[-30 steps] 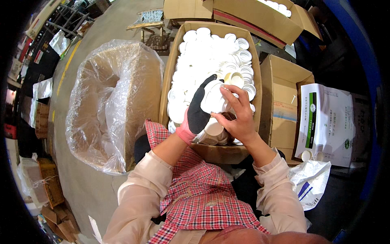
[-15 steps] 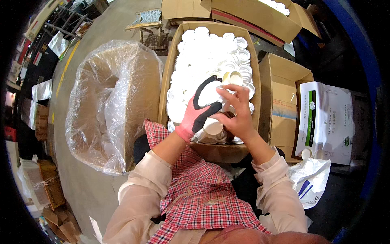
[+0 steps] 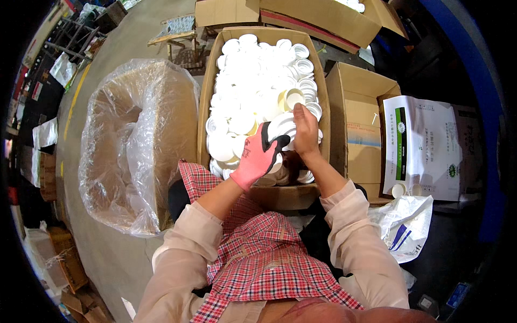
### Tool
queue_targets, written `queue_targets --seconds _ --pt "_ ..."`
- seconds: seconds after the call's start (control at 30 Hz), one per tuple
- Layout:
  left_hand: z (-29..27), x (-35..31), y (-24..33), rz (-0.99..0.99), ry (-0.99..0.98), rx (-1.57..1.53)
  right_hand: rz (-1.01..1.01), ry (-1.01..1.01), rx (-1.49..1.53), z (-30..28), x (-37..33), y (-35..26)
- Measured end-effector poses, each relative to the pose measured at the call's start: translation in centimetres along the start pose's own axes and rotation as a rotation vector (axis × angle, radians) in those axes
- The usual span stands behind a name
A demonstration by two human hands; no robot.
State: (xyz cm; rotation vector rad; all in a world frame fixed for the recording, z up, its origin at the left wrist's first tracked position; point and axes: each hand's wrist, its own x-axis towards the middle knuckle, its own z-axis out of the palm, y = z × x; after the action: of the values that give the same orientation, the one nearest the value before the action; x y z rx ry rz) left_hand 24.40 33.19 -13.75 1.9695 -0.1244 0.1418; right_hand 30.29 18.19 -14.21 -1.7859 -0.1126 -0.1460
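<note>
My left hand point(image 3: 254, 160) wears a pink glove with black fingertips. It is closed around a small stack of white plastic lids point(image 3: 281, 127), tilted over the open carton. My right hand point(image 3: 307, 129) is bare and sits close against the right side of that stack. Its thumb and fingers are bent at a round white lid point(image 3: 294, 98) with a cream-coloured inside; some of the fingers are hidden. Beneath both hands, a cardboard carton point(image 3: 203, 116) is heaped with loose white lids point(image 3: 242, 81), many overexposed.
Left of the carton stands a box lined with clear plastic point(image 3: 116, 156). On the right are another open cardboard box point(image 3: 363, 116), a white printed sheet point(image 3: 425, 151) and a white plastic bag point(image 3: 404, 226) with two lids by it. A low stool point(image 3: 175, 33) and a large carton point(image 3: 318, 24) stand farther back.
My right hand has turned and dropped from the top of the stack to its right side, now at a cream-lined lid. My left hand has tilted the lids. The view has shifted slightly.
</note>
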Motion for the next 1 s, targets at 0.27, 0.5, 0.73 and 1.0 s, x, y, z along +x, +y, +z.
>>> queue_targets --seconds 0.27,0.5,0.73,1.0 --pt "-3.3 2.9 -1.1 -0.439 -0.213 -1.293 0.366 -0.291 0.762 -1.5 1.5 -0.5" --pt "-6.9 2.5 -5.5 -0.154 0.095 -1.382 0.317 -0.267 0.349 -3.2 2.9 3.7" --pt "-12.5 1.7 -6.3 0.008 0.129 -1.603 -0.249 -0.333 -0.655 0.4 0.4 9.8" --pt "-6.1 2.2 -5.0 0.1 -0.088 0.102 -0.4 -0.161 -0.782 3.2 2.1 12.0"
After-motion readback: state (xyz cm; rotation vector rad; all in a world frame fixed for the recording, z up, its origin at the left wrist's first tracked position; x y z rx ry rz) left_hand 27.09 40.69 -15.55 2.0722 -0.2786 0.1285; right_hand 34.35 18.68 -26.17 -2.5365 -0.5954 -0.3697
